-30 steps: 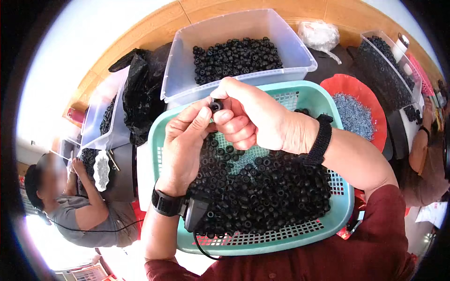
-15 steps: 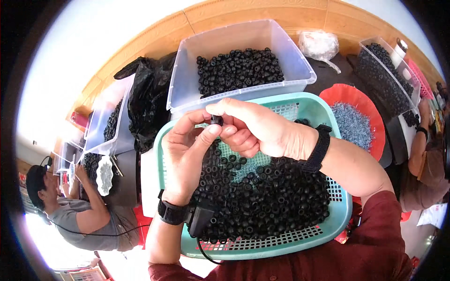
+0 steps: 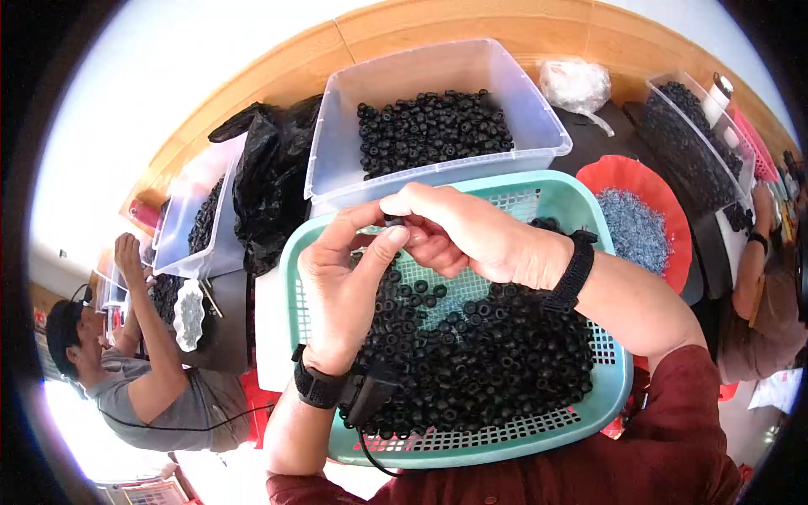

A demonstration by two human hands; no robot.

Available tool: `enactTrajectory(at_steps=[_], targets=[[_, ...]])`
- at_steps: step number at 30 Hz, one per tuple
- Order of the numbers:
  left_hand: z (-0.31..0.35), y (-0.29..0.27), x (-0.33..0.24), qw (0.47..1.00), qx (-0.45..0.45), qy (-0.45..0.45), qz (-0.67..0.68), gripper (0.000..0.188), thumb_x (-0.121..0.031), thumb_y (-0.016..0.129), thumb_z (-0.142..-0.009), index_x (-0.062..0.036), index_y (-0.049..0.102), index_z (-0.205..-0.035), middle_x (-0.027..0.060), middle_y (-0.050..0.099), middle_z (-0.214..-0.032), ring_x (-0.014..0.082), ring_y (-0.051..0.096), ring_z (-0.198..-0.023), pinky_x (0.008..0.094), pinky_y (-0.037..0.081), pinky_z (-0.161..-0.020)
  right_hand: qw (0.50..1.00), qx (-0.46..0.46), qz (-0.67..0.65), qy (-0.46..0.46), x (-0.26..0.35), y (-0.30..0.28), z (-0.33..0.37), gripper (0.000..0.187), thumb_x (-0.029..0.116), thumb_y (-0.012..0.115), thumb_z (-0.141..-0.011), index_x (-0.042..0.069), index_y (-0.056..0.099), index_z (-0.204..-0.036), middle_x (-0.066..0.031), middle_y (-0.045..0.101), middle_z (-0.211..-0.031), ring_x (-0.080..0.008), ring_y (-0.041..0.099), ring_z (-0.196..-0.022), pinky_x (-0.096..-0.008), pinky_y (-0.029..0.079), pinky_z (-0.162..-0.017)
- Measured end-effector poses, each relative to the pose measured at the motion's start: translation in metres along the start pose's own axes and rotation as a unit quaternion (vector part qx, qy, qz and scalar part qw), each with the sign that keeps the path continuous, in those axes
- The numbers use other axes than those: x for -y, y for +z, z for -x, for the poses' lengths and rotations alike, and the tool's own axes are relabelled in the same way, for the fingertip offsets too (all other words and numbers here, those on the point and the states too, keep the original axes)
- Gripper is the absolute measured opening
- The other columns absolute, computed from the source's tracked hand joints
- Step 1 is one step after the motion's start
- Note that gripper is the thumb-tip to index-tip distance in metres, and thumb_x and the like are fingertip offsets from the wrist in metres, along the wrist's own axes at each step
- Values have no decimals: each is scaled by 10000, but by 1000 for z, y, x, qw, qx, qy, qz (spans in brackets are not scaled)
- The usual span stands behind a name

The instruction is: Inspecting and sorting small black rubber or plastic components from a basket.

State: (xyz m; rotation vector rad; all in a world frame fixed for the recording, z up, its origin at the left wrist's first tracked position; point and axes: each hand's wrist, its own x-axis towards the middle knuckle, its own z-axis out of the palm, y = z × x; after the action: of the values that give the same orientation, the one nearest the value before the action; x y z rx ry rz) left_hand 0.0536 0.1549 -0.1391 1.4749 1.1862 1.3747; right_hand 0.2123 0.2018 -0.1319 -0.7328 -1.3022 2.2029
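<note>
Above the far part of a turquoise basket [image 3: 619, 396], my two hands meet at a small black ring-shaped part [image 3: 393, 220]. My left hand [image 3: 337, 278] pinches it between thumb and fingers. My right hand [image 3: 463, 231] is closed, its thumb on top of the same part and its other fingers curled beside it. Fingers cover most of the part, so anything else small between them is hidden. Below, many similar black parts [image 3: 471, 362] lie heaped in the basket, with some of its mesh bottom showing.
Behind the basket stands a clear bin [image 3: 522, 160] of black parts. A red scalloped bowl [image 3: 677, 227] of small blue-grey pieces is to the right, a black plastic bag [image 3: 269, 185] to the left. Co-workers sit at left [image 3: 160, 379] and right [image 3: 762, 311].
Both hands stay together over the basket. The black part has turned slightly and is more covered by my fingers. At left, the co-worker has raised a hand.
</note>
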Motion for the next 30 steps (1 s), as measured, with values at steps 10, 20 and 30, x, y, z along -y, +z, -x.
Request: enactTrajectory(at_steps=[10, 20, 30], targets=[[-1, -4, 6, 996, -34, 64, -61, 233, -74, 774, -693, -39, 571, -800, 41, 642, -929, 90, 558, -800, 241, 433, -739, 998, 23, -7, 50, 0, 1, -2, 361, 481, 422, -882, 175, 430, -690, 85, 247, -583, -46, 192, -470, -215, 145, -439], [-1, -4, -1, 999, 0, 33, -38, 192, -55, 729, -746, -15, 620, -898, 63, 644, -978, 82, 571, -781, 233, 459, -711, 999, 17, 11, 29, -3, -2, -4, 309, 413, 437, -892, 168, 426, -705, 84, 260, -580, -42, 197, -461, -217, 146, -431], [1, -4, -1, 999, 38, 19, -13, 180, -16, 633, -835, 6, 634, -1013, 46, 660, -913, 78, 613, -774, 206, 476, -712, 993, 67, -60, 82, -1, -6, -6, 353, 429, 453, -847, 158, 369, -638, 84, 243, -546, -41, 187, -425, -207, 150, -393]])
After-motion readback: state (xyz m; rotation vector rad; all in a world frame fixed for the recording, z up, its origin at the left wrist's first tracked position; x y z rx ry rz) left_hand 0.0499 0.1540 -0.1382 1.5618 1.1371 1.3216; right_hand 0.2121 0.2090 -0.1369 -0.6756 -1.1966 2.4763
